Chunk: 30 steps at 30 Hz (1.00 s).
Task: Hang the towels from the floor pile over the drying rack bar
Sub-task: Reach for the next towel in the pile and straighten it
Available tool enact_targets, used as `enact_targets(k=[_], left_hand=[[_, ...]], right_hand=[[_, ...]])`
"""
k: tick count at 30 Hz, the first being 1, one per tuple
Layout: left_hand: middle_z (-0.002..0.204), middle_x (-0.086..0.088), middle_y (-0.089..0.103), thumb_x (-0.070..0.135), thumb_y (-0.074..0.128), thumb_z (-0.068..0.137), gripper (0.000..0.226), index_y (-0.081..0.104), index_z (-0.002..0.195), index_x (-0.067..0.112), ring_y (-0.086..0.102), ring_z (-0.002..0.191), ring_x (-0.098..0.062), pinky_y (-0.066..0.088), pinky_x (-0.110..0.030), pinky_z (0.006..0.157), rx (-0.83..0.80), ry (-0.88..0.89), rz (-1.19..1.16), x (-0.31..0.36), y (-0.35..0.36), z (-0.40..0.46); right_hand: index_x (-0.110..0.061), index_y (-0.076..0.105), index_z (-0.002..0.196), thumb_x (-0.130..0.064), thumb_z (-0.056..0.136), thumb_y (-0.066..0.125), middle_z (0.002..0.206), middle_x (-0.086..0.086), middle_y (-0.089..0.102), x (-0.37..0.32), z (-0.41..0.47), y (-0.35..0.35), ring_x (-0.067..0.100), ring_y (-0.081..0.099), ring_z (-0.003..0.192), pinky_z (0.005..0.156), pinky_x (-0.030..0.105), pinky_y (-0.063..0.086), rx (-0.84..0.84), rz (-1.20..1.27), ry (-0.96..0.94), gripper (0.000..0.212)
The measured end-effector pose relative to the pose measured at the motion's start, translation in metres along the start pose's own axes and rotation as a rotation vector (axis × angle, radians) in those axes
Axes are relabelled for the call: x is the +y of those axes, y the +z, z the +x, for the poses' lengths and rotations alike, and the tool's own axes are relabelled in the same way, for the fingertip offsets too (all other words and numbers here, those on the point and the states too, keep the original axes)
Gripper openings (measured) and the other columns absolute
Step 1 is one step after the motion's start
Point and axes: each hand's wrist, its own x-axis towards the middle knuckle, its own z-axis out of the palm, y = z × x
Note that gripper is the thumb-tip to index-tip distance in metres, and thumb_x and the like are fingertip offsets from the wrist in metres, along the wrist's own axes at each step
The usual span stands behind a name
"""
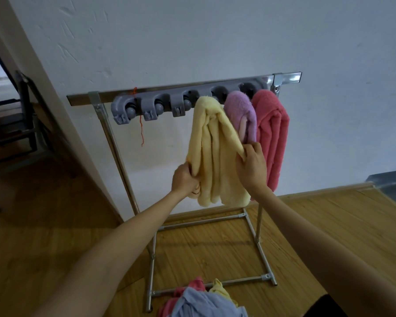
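A yellow towel (215, 152) hangs from the drying rack bar (160, 90), draped over it near the middle. My left hand (184, 179) grips the towel's lower left edge. My right hand (252, 167) pinches its right edge a little higher. To the right on the same bar hang a purple towel (241, 113) and a pink towel (272, 136). The floor pile (201, 300) lies at the rack's foot, with blue, pink and yellow cloth showing.
A grey clip holder (146, 108) with round knobs runs along the bar's left part; an orange thread dangles from it. The rack's metal base frame (256, 243) stands on the wooden floor by a white wall. A dark chair (21, 124) is at the left doorway.
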Motion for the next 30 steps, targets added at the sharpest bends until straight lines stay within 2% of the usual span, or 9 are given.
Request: enact_targets(k=[4, 6, 10, 14, 16, 20, 24, 27, 30], left_hand=[[0.104, -0.001, 0.061, 0.024, 0.069, 0.079, 0.043, 0.054, 0.118, 0.013, 0.060, 0.094, -0.018, 0.053, -0.032, 0.081, -0.132, -0.029, -0.154, 0.019, 0.008, -0.010], [0.106, 0.001, 0.060, 0.032, 0.069, 0.079, 0.052, 0.050, 0.123, 0.013, 0.059, 0.096, -0.017, 0.052, -0.031, 0.083, -0.102, 0.006, -0.192, 0.028, 0.011, -0.013], [0.104, 0.003, 0.066, 0.055, 0.070, 0.073, 0.063, 0.054, 0.119, 0.016, 0.063, 0.094, -0.017, 0.054, -0.033, 0.082, 0.019, -0.004, -0.138, 0.042, 0.014, -0.009], [0.093, 0.005, 0.065, 0.070, 0.064, 0.065, 0.070, 0.056, 0.109, 0.016, 0.062, 0.080, -0.016, 0.055, -0.034, 0.073, 0.082, -0.039, 0.005, 0.055, 0.017, -0.003], [0.089, 0.002, 0.065, 0.063, 0.062, 0.069, 0.059, 0.057, 0.102, 0.015, 0.063, 0.078, -0.021, 0.055, -0.035, 0.069, 0.109, -0.060, 0.029, 0.058, 0.017, -0.001], [0.089, -0.006, 0.068, 0.037, 0.060, 0.085, 0.029, 0.061, 0.093, 0.009, 0.065, 0.080, -0.028, 0.045, -0.030, 0.062, 0.188, -0.021, 0.108, 0.048, 0.008, 0.004], [0.089, -0.012, 0.066, 0.024, 0.058, 0.090, 0.021, 0.060, 0.089, 0.003, 0.063, 0.080, -0.030, 0.036, -0.028, 0.060, 0.222, 0.031, 0.259, 0.038, -0.016, 0.008], [0.087, -0.014, 0.065, 0.018, 0.058, 0.090, 0.016, 0.059, 0.084, 0.004, 0.062, 0.078, -0.031, 0.036, -0.029, 0.058, 0.222, 0.059, 0.356, 0.034, -0.033, 0.013], [0.084, -0.016, 0.065, 0.014, 0.056, 0.087, 0.014, 0.058, 0.080, 0.003, 0.061, 0.074, -0.034, 0.040, -0.032, 0.055, 0.215, 0.116, 0.436, 0.032, -0.046, 0.018]], right_hand=[[-0.008, 0.050, 0.104, -0.009, 0.092, 0.041, 0.092, 0.004, 0.055, 0.009, -0.004, -0.010, 0.021, 0.052, 0.079, 0.063, 0.039, 0.045, 0.043, 0.013, 0.011, 0.015], [-0.012, 0.047, 0.104, -0.011, 0.094, 0.036, 0.090, 0.002, 0.058, 0.009, -0.004, -0.017, 0.020, 0.054, 0.073, 0.058, 0.039, 0.045, 0.066, 0.014, 0.005, 0.015], [-0.012, 0.048, 0.104, -0.013, 0.096, 0.036, 0.086, -0.004, 0.056, 0.009, 0.003, -0.028, 0.019, 0.051, 0.067, 0.054, 0.029, 0.033, 0.088, -0.025, 0.037, 0.014], [-0.010, 0.049, 0.095, -0.017, 0.097, 0.043, 0.075, -0.002, 0.058, 0.015, 0.004, -0.034, 0.018, 0.054, 0.064, 0.052, 0.030, 0.037, 0.052, 0.112, 0.044, 0.010], [-0.013, 0.051, 0.088, -0.022, 0.094, 0.052, 0.070, -0.007, 0.056, 0.017, 0.004, -0.036, 0.013, 0.051, 0.062, 0.054, 0.030, 0.039, 0.026, 0.165, 0.051, 0.011], [-0.015, 0.053, 0.079, -0.033, 0.083, 0.070, 0.064, -0.014, 0.052, 0.013, -0.002, -0.040, 0.000, 0.046, 0.056, 0.051, 0.015, 0.034, -0.069, 0.193, 0.095, 0.025], [-0.019, 0.059, 0.080, -0.027, 0.083, 0.071, 0.067, -0.012, 0.059, 0.002, -0.019, -0.031, -0.003, 0.054, 0.058, 0.052, 0.012, 0.040, -0.237, 0.238, 0.062, 0.015], [-0.011, 0.065, 0.084, -0.022, 0.084, 0.069, 0.075, -0.003, 0.068, -0.011, -0.025, -0.012, 0.008, 0.062, 0.066, 0.061, 0.026, 0.050, -0.340, 0.312, 0.093, 0.012], [0.000, 0.065, 0.090, -0.019, 0.085, 0.068, 0.083, 0.008, 0.069, -0.025, -0.022, 0.012, 0.021, 0.063, 0.075, 0.068, 0.038, 0.052, -0.410, 0.297, 0.127, 0.019]])
